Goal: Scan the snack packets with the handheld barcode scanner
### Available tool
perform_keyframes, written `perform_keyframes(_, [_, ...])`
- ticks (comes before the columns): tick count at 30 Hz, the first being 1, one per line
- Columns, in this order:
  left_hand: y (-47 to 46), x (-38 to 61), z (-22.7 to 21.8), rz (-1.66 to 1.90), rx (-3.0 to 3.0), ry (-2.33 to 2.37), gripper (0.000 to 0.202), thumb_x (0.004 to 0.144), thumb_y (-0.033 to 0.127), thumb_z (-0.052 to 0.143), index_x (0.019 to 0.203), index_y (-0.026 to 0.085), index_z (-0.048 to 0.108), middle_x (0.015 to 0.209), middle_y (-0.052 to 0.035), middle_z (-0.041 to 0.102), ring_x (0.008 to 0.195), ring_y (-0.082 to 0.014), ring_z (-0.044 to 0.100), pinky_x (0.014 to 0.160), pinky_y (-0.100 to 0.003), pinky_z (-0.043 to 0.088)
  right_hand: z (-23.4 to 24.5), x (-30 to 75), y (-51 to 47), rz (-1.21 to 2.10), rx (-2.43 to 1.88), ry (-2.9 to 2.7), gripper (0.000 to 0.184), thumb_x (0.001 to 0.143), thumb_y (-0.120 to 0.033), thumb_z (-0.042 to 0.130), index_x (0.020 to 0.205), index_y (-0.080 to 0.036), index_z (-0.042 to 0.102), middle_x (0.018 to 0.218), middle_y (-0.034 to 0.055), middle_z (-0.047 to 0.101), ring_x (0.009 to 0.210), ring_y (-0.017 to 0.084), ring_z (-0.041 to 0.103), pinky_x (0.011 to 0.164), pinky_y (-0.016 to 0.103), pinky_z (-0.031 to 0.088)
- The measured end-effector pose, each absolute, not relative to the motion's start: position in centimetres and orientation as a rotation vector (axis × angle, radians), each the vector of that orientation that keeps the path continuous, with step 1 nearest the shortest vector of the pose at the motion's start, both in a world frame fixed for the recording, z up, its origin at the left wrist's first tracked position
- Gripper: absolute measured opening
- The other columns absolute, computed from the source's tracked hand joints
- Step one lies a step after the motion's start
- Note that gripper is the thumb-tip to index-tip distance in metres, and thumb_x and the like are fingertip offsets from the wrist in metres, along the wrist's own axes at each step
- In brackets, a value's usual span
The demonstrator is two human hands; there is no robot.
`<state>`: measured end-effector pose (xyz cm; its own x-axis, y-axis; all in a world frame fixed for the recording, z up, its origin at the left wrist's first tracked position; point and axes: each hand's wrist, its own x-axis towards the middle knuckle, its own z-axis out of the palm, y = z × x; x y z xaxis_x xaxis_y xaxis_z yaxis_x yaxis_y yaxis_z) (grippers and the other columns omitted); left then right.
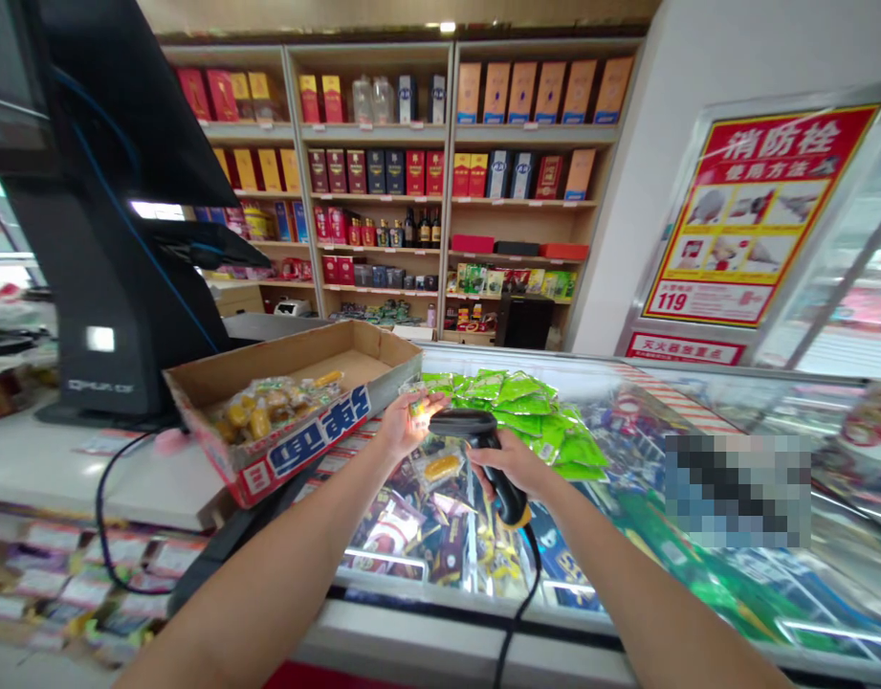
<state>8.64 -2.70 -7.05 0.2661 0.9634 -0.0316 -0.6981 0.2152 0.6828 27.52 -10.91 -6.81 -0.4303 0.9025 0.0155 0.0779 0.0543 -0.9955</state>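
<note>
My right hand (516, 461) is wrapped round the grip of a black barcode scanner (508, 493), its head turned to the left. My left hand (409, 421) is just in front of the scanner's head and holds a small wrapped snack (417, 409) with yellow and green on it, partly hidden by the fingers. Below the hands, a yellow snack in a clear wrapper (442, 467) lies on the glass counter (475, 584). Behind my right hand, several bright green packets (522, 402) are piled on the glass. The scanner's cable (533, 565) runs down over the counter's front edge.
At the left stands an open cardboard box (303, 440) with yellow wrapped snacks inside. A black checkout terminal (117, 239) rises beside it. Shelves (383, 139) of boxes and bottles line the back wall. A red and yellow poster (759, 211) hangs at the right.
</note>
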Motion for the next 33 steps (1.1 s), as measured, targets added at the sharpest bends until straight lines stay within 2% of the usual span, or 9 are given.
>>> perform_keyframes(7, [-2.5,8.4,-7.4,1.215,0.632,0.476,0.006,0.069,0.018,0.055,0.075,0.017,0.056,0.078,-0.0076,0.07,0.087,-0.0236,0.07,0.073,-0.037,0.057,-6.8,27.4,-11.0,1.444,-1.015,-1.605,0.03,0.07,-0.042,0.07,0.062,-0.016,0.057,0.043,-0.0006,0.057,0.034,0.012,0.051,0.037,0.024,0.044])
perform_keyframes(12, [-2.3,8.4,-7.2,1.259,0.642,0.478,0.005,0.07,0.02,0.055,0.075,0.018,0.054,0.077,-0.0069,0.069,0.08,-0.0221,0.07,0.068,-0.035,0.057,-7.2,26.8,-10.8,1.475,-0.964,-1.546,0.029,0.068,-0.042,0.071,0.071,-0.016,0.058,0.048,-0.0021,0.058,0.035,0.012,0.05,0.037,0.024,0.045])
perform_keyframes(18, [-2.2,6.4,-3.3,1.469,0.571,0.495,0.003,0.074,0.017,0.054,0.077,0.018,0.053,0.074,-0.0037,0.066,0.073,-0.0169,0.067,0.067,-0.031,0.055,-4.7,23.3,-10.4,1.497,-0.908,-1.456,0.029,0.066,-0.042,0.07,0.071,-0.017,0.058,0.05,-0.0021,0.058,0.037,0.012,0.052,0.037,0.024,0.044])
perform_keyframes(22, [-2.3,3.0,-0.1,1.726,0.516,0.478,0.009,0.074,0.011,0.052,0.079,0.019,0.053,0.076,-0.0005,0.064,0.07,-0.0128,0.065,0.07,-0.028,0.053,-1.5,19.5,-9.9,1.48,-0.84,-1.521,0.029,0.063,-0.04,0.073,0.063,-0.016,0.057,0.048,-0.0015,0.056,0.037,0.012,0.052,0.038,0.025,0.047])
perform_keyframes(24, [-2.3,0.7,0.9,1.918,0.501,0.591,0.016,0.07,0.006,0.054,0.08,0.019,0.053,0.079,0.0007,0.062,0.077,-0.0114,0.064,0.078,-0.026,0.052,-0.2,17.4,-9.6,1.484,-0.785,-1.525,0.027,0.062,-0.039,0.073,0.063,-0.017,0.059,0.048,-0.001,0.057,0.038,0.012,0.052,0.037,0.026,0.048])
perform_keyframes(27, [-2.4,-3.0,1.8,2.24,0.478,0.88,0.03,0.065,0.002,0.058,0.089,0.019,0.053,0.095,0.0003,0.061,0.1,-0.0127,0.061,0.096,-0.027,0.045,0.8,14.5,-9.3,1.48,-0.762,-1.596,0.027,0.065,-0.038,0.072,0.054,-0.018,0.059,0.044,0.0006,0.056,0.038,0.013,0.052,0.037,0.025,0.049])
perform_keyframes(30, [-2.6,-6.3,2.1,2.472,0.501,1.124,0.045,0.067,0.007,0.063,0.108,0.02,0.049,0.122,-0.0045,0.055,0.125,-0.0178,0.048,0.11,-0.032,0.034,0.9,12.4,-9.3,1.502,-0.762,-1.625,0.028,0.067,-0.038,0.071,0.052,-0.019,0.057,0.042,0.0003,0.056,0.037,0.012,0.051,0.037,0.025,0.048])
perform_keyframes(33, [-2.8,-7.6,1.9,2.604,0.6,1.159,0.051,0.072,0.01,0.061,0.119,0.018,0.043,0.138,-0.0108,0.043,0.135,-0.0196,0.038,0.114,-0.032,0.026,0.5,11.8,-9.4,1.501,-0.756,-1.627,0.029,0.067,-0.038,0.072,0.053,-0.018,0.057,0.043,0.0,0.056,0.037,0.012,0.052,0.037,0.024,0.048])
